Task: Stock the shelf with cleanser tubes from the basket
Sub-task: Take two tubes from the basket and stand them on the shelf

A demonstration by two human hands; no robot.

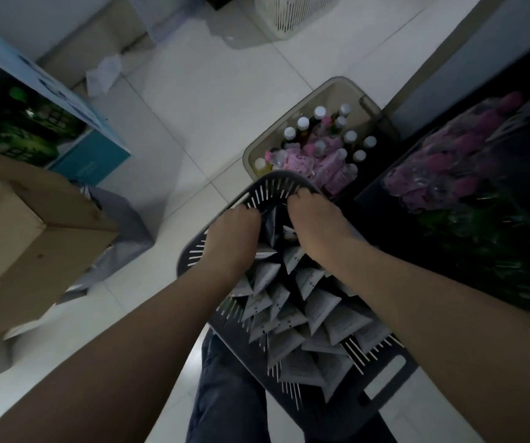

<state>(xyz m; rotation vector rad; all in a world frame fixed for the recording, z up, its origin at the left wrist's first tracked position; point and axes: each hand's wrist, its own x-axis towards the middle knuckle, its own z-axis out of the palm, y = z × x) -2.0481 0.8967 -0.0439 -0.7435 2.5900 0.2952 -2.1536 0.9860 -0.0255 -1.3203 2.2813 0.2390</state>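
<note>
A dark grey slotted basket (267, 191) stands on the floor in front of my legs, packed with several grey-and-white cleanser tubes (318, 308) standing crimped end up. Both hands reach down into its far end. My left hand (231, 231) has its fingers curled down among the tubes at the far left, and my right hand (314, 219) has its fingers curled down at the far right. A dark tube (271, 225) shows between them. The fingertips are hidden, so what each holds is unclear. The dark shelf (519, 129) rises at the right.
A beige basket (337, 87) of capped bottles and pink packs sits just beyond. Pink wrapped packs (449, 161) and green ones lie on the shelf. A cardboard box (24, 231) and a blue carton (91, 155) stand at the left. A white basket (292, 14) is at the far end.
</note>
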